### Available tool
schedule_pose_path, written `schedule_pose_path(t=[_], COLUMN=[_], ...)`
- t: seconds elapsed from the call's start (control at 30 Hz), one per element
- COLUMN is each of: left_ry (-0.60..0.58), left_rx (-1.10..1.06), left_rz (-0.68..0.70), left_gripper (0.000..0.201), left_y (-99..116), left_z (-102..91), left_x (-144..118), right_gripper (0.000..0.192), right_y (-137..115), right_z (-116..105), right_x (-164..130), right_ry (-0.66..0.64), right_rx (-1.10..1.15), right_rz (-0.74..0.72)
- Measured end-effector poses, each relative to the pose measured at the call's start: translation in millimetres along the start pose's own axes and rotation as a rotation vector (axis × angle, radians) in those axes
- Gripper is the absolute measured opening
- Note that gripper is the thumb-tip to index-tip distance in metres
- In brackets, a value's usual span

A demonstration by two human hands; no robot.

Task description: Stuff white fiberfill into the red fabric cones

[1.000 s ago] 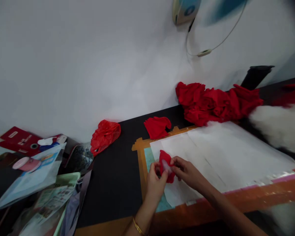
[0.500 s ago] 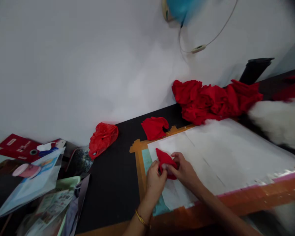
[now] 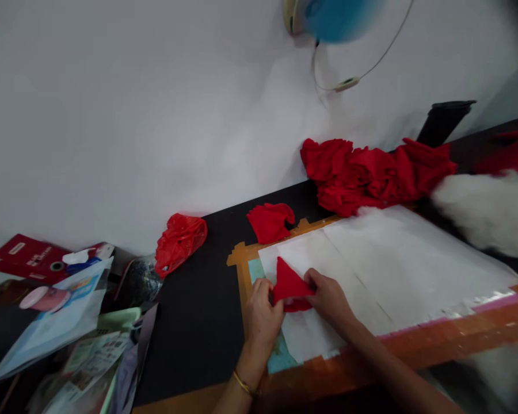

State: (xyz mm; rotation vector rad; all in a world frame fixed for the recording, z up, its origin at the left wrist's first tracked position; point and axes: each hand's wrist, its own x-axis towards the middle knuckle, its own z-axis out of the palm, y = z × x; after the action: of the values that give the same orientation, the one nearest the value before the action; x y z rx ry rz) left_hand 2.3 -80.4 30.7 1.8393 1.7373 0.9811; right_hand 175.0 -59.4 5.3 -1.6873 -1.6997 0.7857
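small red fabric piece (image 3: 290,286): folded to a rough triangle, point up, lying on the near left corner of the white paper sheet (image 3: 388,270). you hold it from both sides.
your left hand (image 3: 261,313): fingers closed on the piece's left edge; gold bangle (image 3: 243,383) at the wrist.
your right hand (image 3: 330,299): fingers pinched on the piece's right edge, forearm running off to the lower right.
white paper sheet: spread over a board edged in orange-brown tape (image 3: 242,270); a teal patch shows at its near left corner.
second red fabric piece (image 3: 270,221): crumpled, just beyond the sheet's far left corner, on the black table (image 3: 198,322).
red fabric pile (image 3: 371,172): heaped against the white wall (image 3: 155,115), behind the sheet.
white fluffy stuffing (image 3: 486,213): far right, blurred, possibly fibrefill.
red plastic bag (image 3: 179,241): on the table by the wall, well left of the sheet.
packets and papers (image 3: 60,310): cluttered at the far left.
blue fan (image 3: 328,17): on the wall above, blurred.
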Motion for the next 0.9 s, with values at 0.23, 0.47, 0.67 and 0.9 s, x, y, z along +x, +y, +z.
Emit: schedule_pose_path(t=[0.23, 0.47, 0.67, 0.9], left_ry=[-0.034, -0.097, -0.081, -0.15], left_rx=[-0.31, -0.342, -0.42, -0.472], left_rz=[-0.174, -0.126, -0.101, -0.19], left_gripper=[0.039, 0.023, 0.052, 0.032], left_y=[-1, 5, 10, 1], left_z=[18.0, 27.6, 25.0, 23.3], left_x=[2, 12, 6, 4], right_gripper=[0.008, 0.031, 0.027, 0.025], right_y=[4, 2, -4, -4], right_z=[3, -5, -13, -18], right_x=[0, 0, -3, -9], right_ry=[-0.161, -0.176, -0.24, -0.34], right_rx=[0.368, 0.559, 0.557, 0.555], right_rz=[-0.083, -0.046, -0.042, -0.12])
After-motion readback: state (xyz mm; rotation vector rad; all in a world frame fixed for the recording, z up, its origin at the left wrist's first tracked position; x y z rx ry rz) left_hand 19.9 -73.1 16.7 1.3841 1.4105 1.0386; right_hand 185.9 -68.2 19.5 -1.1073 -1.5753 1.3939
